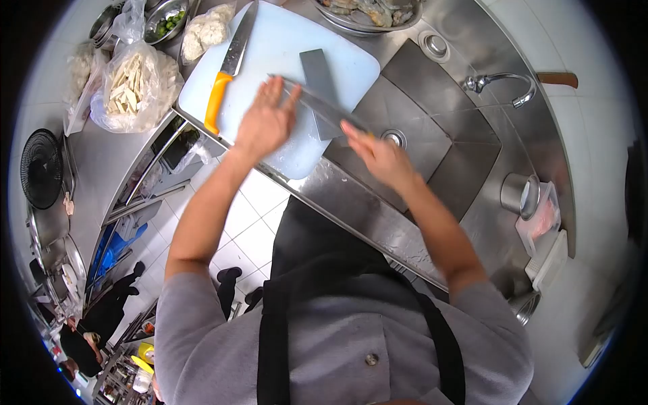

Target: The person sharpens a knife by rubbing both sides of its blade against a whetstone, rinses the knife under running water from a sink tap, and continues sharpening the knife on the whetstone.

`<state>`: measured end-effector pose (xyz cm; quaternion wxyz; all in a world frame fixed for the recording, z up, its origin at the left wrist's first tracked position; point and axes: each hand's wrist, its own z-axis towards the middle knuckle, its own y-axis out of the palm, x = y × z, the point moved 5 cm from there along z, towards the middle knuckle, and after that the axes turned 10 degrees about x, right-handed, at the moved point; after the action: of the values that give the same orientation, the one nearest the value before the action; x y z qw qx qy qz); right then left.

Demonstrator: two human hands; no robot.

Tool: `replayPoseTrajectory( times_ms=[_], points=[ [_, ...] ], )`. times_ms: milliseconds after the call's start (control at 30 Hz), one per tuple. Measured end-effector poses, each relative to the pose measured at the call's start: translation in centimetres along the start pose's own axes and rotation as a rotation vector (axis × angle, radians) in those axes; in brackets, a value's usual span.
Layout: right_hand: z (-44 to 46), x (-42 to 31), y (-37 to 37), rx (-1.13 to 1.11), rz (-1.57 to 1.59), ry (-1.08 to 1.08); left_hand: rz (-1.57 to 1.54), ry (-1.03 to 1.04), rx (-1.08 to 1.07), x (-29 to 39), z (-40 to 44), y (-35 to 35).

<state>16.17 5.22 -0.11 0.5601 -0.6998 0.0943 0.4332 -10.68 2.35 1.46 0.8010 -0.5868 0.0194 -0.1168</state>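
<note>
A knife (327, 106) lies slantwise over a dark grey sharpening stone (318, 77) on the white cutting board (364, 67). Closed around its handle, at the sink side, is my right hand (381, 156). The fingers of my left hand (265, 123) are stretched out, with the fingertips at the blade's tip end. Left of that hand a second knife (236, 47) with a yellow handle rests on the board, touched by neither hand.
Bags of pale cut strips (128, 88) and of white pieces (204, 32) stand at the left. A bowl of shrimp (378, 12) is behind the board. On the right are the sink (422, 125), faucet (503, 82) and metal cup (518, 194). Another person (84, 347) is at lower left.
</note>
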Motion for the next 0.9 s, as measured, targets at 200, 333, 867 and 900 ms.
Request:
replayPoseTrajectory(
  times_ms=[200,333,867,900],
  points=[
    [1.4,-0.1,-0.4,-0.214,-0.123,-0.129,0.047,-0.217,-0.032,2.4,-5.2,-0.9],
    [6.4,-0.8,-0.2,-0.37,-0.065,-0.223,0.082,-0.308,0.014,1.6,-5.2,-1.3],
    [-1.5,1.5,-2.5,-0.203,-0.039,-0.099,-0.016,-0.164,0.038,5.7,-3.4,0.1],
    [-4.0,2.3,-2.8,-0.163,-0.041,-0.067,-0.05,-0.092,0.014,7.2,-3.0,-0.1]
  ],
)
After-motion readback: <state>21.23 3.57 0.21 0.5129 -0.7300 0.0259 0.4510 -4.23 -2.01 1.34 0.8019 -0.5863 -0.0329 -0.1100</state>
